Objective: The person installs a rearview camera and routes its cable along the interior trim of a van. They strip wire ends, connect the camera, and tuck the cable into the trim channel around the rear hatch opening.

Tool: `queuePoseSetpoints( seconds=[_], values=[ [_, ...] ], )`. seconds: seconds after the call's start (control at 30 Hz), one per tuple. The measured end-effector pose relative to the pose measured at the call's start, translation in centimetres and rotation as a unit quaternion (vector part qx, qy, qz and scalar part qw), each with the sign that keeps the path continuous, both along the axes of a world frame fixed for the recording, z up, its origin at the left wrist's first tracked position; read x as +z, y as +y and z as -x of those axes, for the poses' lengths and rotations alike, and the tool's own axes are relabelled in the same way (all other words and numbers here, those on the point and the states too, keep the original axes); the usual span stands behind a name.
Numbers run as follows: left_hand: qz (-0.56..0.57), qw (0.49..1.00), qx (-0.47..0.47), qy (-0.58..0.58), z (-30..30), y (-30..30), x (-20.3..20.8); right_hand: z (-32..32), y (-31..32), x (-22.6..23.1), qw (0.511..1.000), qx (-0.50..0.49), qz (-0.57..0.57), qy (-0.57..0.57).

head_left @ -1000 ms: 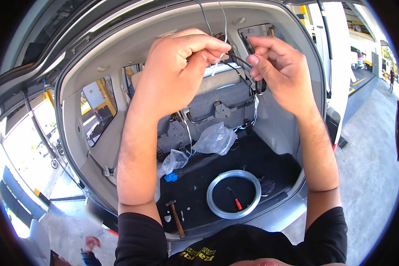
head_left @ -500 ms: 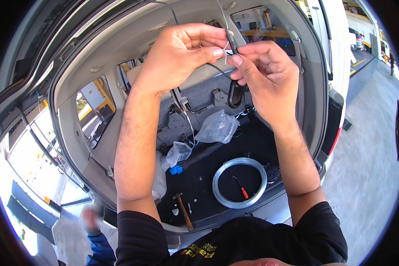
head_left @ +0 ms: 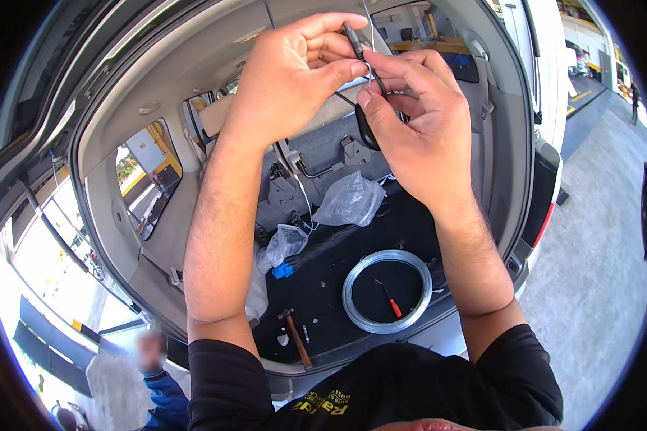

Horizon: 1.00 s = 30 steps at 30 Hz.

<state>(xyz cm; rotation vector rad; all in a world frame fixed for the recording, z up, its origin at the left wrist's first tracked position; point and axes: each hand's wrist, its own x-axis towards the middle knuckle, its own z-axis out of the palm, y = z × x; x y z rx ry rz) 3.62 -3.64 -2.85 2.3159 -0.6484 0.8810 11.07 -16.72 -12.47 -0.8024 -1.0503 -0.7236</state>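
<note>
My left hand [head_left: 284,82] is raised inside the open rear of a vehicle, thumb and fingers closed around a black cable with a slim plug-like end [head_left: 353,40]. A thin pale wire [head_left: 371,36] comes down from above and crosses the cable between my fingertips. Close beside it, my right hand [head_left: 425,118] closes its thumb and fingers on the same cable, just below the plug. A black loop of cable [head_left: 365,129] hangs by the right fingers. Fingers partly hide where wire and cable meet.
On the dark cargo floor lie a coil of metal wire [head_left: 350,302], a red-handled tool [head_left: 395,307] inside it, a hammer [head_left: 300,345], and clear plastic bags [head_left: 349,200] with a blue piece [head_left: 283,271]. A person in a blue sleeve [head_left: 167,394] is at lower left.
Both hands have shifted slightly up and left with the cable. The plug end has tilted leftward, and my right fingers have come closer under the wire crossing.
</note>
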Motion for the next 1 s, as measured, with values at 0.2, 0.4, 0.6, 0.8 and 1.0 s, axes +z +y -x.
queuePoseSetpoints(
  seconds=[0.2,0.4,0.6,0.8,1.0],
  values=[
    [0.046,0.998,0.002,0.039,-0.3,0.6,-0.3,-0.2,1.3,-0.9,0.999,0.016,0.030,0.032],
    [0.050,0.997,0.048,0.043,0.1,0.8,-0.1,0.0,2.4,-1.1,0.987,0.141,0.007,0.072],
    [0.061,0.993,0.078,0.060,0.4,0.4,-0.1,0.2,3.0,-1.3,0.981,0.144,0.026,0.126],
    [0.044,0.992,0.106,0.055,0.7,0.6,-1.0,0.4,2.7,-1.6,0.989,0.058,0.067,0.118],
    [0.019,0.988,0.134,0.069,1.3,0.8,-1.5,1.0,2.4,-1.6,0.993,-0.018,0.081,0.081]
  ],
)
